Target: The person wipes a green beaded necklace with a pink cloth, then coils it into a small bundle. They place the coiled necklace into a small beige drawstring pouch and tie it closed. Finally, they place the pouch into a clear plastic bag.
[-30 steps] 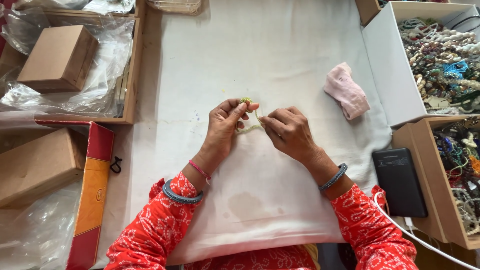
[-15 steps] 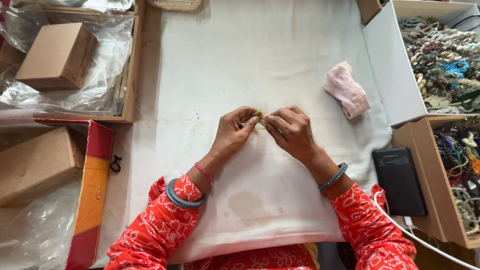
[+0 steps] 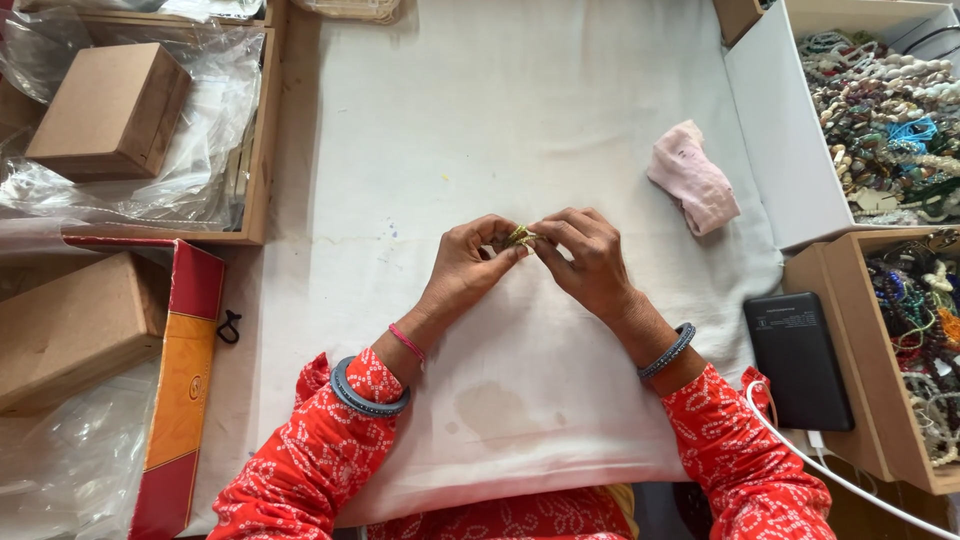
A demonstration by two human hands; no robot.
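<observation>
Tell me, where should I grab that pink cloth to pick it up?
Pinch the pink cloth across its narrow middle, coming straight down from above. It lies flat and crumpled on the white sheet, longer than it is wide, with open sheet all round, so a grip across the short way should close on its folds.

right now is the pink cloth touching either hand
No, the pink cloth lies apart from both hands, which pinch a small beaded string.

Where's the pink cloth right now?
In the head view, the pink cloth lies on the white sheet, right of the hands, beside the white box of beads.
</observation>
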